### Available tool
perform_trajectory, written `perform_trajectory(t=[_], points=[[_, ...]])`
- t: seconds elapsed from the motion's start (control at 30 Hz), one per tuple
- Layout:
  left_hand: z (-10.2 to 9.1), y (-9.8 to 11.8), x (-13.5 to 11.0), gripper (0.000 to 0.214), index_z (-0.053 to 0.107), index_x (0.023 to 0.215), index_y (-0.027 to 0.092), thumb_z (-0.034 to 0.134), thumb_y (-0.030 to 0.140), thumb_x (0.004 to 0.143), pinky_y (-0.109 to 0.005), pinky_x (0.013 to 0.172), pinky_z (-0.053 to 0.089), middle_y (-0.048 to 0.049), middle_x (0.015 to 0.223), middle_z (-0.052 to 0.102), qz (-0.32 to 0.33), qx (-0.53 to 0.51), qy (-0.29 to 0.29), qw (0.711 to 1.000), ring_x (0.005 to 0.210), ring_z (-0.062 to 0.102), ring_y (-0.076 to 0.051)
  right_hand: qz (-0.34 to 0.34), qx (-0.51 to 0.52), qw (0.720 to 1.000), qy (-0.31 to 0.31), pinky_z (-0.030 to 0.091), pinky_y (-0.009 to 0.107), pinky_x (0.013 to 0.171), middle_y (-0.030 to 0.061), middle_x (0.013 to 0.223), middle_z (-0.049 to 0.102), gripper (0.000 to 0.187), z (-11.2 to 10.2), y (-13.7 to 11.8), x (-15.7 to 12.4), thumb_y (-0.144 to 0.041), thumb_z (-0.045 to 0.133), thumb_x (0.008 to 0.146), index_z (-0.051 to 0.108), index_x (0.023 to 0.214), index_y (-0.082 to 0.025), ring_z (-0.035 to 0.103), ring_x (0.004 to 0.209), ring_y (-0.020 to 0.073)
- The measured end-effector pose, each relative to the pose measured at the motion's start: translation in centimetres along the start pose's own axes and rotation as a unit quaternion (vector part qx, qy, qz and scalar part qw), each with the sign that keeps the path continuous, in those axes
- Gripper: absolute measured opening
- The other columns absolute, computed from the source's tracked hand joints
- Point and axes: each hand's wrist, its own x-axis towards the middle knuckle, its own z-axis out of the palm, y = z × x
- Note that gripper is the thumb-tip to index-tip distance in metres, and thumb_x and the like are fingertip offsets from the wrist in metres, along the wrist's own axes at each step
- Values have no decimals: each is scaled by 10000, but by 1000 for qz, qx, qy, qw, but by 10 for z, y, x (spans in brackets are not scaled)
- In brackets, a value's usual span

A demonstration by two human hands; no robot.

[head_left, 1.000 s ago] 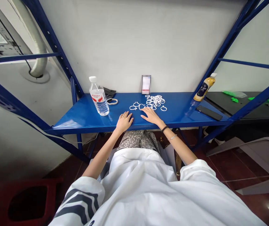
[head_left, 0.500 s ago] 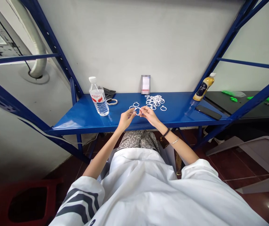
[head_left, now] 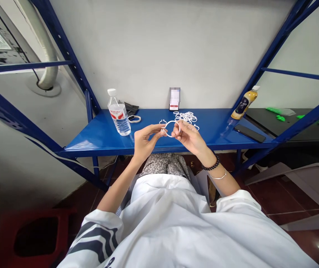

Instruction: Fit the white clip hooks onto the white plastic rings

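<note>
Both my hands hold one white plastic ring [head_left: 171, 123] up above the front edge of the blue shelf [head_left: 98, 137]. My left hand [head_left: 143, 140] pinches its left end between thumb and fingers. My right hand [head_left: 190, 137] grips its right side, fingers curled. Behind the hands a pile of several more white rings [head_left: 187, 117] lies on the shelf, with one loose ring [head_left: 163, 121] just left of the pile.
A water bottle [head_left: 118, 113] stands on the shelf's left, with a white band [head_left: 134, 119] and dark pouch behind it. A small card [head_left: 174, 99] leans on the wall. A yellow bottle [head_left: 244, 103] and black phone [head_left: 249, 133] lie right. Blue frame posts flank the shelf.
My hands left the shelf top, picked up a white ring and raised it toward me; they now hold it higher and closer than half a second ago.
</note>
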Motion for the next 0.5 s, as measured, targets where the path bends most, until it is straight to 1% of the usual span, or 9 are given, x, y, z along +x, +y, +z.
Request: perform_trajectory(t=[0.07, 0.13, 0.2, 0.27, 0.33, 0.37, 0.43, 0.5], points=[[1, -2, -1, 162, 748, 965, 185, 709, 281, 841, -235, 702, 611, -28, 813, 759, 11, 6, 13, 1000, 715, 729, -142, -6, -13, 1000, -2, 541, 193, 647, -35, 711, 596, 292, 1, -2, -2, -491, 697, 813, 590, 824, -219, 641, 725, 103], [1, 0, -2, 125, 745, 937, 189, 698, 264, 851, -222, 669, 604, -18, 797, 755, 25, 15, 22, 999, 680, 722, -129, -32, -51, 998, -5, 563, 235, 722, -20, 773, 629, 261, 3, -4, -5, -484, 654, 852, 612, 867, -227, 646, 764, 116], [0, 5, -2, 86, 740, 904, 189, 695, 241, 853, -209, 638, 590, -5, 759, 747, 49, 31, 20, 998, 650, 714, -121, -75, -115, 990, -14, 574, 286, 785, 1, 880, 663, 267, 6, -7, -11, -481, 616, 883, 627, 1011, -247, 658, 832, 139], [0, 10, -3, 52, 733, 881, 190, 694, 205, 850, -198, 629, 576, 7, 719, 738, 82, 46, 12, 995, 647, 710, -116, -131, -204, 970, -31, 574, 329, 838, 23, 1016, 673, 351, 9, -11, -17, -470, 598, 901, 576, 1194, -278, 661, 922, 163], [0, 14, -3, 49, 725, 880, 189, 690, 173, 848, -192, 635, 569, 13, 711, 735, 109, 58, 10, 992, 655, 709, -112, -184, -303, 933, -52, 575, 359, 855, 38, 1094, 661, 426, 13, -14, -23, -462, 611, 895, 529, 1278, -294, 650, 988, 187], [0, 14, -4, 54, 721, 883, 187, 686, 163, 850, -193, 638, 568, 11, 723, 737, 117, 62, 10, 991, 659, 709, -111, -210, -354, 909, -57, 575, 372, 858, 42, 1115, 656, 451, 14, -16, -25, -449, 630, 886, 518, 1296, -297, 644, 1006, 196], [1, 14, -5, 62, 715, 891, 181, 678, 150, 853, -197, 643, 572, 1, 755, 743, 127, 69, 10, 989, 671, 711, -114, -267, -447, 853, -44, 557, 406, 896, 45, 1131, 658, 464, 16, -18, -28, -404, 654, 880, 513, 1309, -296, 633, 1031, 212], [2, 13, -5, 73, 712, 892, 174, 677, 128, 848, -197, 647, 575, -9, 779, 748, 138, 74, 12, 988, 686, 714, -117, -312, -508, 802, -25, 529, 435, 940, 45, 1117, 673, 441, 17, -19, -28, -364, 655, 887, 521, 1300, -289, 631, 1045, 223]])
